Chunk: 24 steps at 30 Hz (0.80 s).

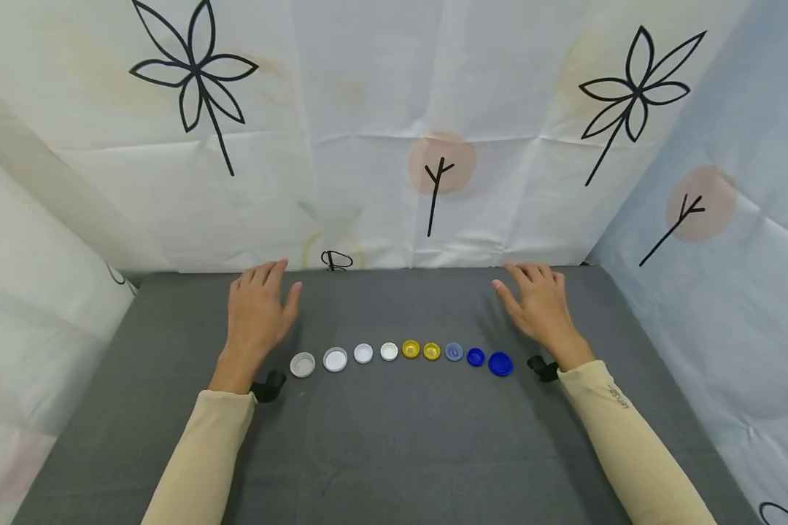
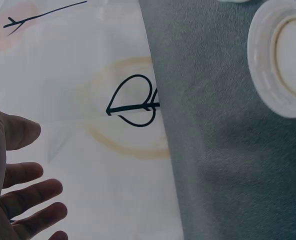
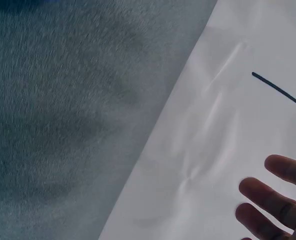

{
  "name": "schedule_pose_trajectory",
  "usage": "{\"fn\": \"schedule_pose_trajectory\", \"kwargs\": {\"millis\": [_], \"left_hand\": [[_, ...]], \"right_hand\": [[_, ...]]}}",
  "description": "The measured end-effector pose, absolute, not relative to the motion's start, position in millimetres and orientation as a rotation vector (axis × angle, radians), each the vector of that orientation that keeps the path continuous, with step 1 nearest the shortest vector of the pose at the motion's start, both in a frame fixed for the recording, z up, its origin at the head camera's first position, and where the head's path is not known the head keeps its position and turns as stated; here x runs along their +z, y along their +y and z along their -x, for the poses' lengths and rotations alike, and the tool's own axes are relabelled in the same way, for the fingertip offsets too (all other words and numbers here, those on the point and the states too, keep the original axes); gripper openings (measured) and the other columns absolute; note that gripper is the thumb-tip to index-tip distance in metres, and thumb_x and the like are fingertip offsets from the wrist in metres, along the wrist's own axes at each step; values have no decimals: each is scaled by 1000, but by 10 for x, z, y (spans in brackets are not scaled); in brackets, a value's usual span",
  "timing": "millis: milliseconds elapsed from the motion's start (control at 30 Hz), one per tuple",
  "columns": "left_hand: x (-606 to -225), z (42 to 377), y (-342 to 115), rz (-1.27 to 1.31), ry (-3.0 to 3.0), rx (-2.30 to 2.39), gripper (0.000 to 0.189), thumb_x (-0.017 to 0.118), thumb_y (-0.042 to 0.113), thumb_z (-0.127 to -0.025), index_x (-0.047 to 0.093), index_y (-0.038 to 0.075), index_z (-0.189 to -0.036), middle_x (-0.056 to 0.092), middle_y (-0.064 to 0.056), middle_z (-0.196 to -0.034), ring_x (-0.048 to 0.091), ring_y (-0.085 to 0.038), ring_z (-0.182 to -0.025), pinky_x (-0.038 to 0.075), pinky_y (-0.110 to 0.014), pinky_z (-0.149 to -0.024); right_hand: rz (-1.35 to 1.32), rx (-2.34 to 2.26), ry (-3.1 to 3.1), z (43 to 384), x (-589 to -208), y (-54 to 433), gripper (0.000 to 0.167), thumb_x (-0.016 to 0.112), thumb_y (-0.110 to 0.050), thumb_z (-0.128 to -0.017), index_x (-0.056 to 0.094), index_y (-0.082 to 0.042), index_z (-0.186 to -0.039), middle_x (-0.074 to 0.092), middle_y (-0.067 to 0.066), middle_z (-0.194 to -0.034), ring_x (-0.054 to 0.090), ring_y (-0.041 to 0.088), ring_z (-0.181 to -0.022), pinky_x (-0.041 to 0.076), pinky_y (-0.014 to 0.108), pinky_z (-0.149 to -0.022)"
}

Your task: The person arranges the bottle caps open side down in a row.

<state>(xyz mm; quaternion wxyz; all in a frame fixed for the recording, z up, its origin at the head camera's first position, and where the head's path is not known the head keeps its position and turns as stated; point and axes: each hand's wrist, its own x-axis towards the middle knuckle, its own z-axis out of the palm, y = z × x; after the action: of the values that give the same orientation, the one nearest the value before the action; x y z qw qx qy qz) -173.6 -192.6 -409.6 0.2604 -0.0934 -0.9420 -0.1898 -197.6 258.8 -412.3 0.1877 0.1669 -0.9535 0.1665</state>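
Note:
Several bottle caps form a shallow arc across the grey table. From the left come a greyish-white cap point(image 1: 302, 364), a larger white cap point(image 1: 335, 359) and two small white caps point(image 1: 363, 354). Two yellow caps point(image 1: 411, 348) sit mid-row, followed by a pale blue cap point(image 1: 454, 351), a small dark blue cap point(image 1: 476, 356) and a larger blue cap point(image 1: 500, 364). My left hand point(image 1: 257, 310) is beyond the row's left end, fingers loosely extended and holding nothing. Past the right end, my right hand point(image 1: 537, 306) is likewise spread with nothing in it. The left wrist view shows one white cap point(image 2: 260, 60) close up.
A grey cloth point(image 1: 394, 452) covers the table. White sheeting point(image 1: 368, 182) with printed leaves and trees rises along the back edge, and more hangs at the left point(image 1: 26, 292) and right sides. Each wrist wears a black strap point(image 1: 269, 386).

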Motion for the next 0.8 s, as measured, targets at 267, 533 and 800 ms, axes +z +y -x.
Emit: {"fn": "schedule_pose_trajectory", "kwargs": {"millis": [267,533,800], "left_hand": [[-4197,1612,-1951,234,-2605,-823,42,65,20,-100,61,-4,-134,63,-26,-124,54,-48,-115,41,-65,-92],[-4356,1520,-2015,266,-2596,-1164,40,67,16,-100,61,-4,-133,64,-24,-118,59,-40,-109,46,-57,-93],[-4542,1385,-2134,269,-2661,-1276,39,70,17,-98,64,-5,-130,68,-21,-114,63,-38,-105,49,-55,-92]], "right_hand": [[-520,633,-2695,1848,-4140,2467,36,62,-27,-103,66,-1,-129,67,20,-116,54,42,-112,32,61,-93],[-591,908,-2712,1727,-4240,2165,31,64,-23,-102,69,-2,-125,69,15,-111,57,37,-107,32,60,-93],[-718,1120,-2725,1613,-4395,1655,32,69,-21,-98,69,-1,-124,70,11,-111,59,32,-106,34,60,-97]]}}
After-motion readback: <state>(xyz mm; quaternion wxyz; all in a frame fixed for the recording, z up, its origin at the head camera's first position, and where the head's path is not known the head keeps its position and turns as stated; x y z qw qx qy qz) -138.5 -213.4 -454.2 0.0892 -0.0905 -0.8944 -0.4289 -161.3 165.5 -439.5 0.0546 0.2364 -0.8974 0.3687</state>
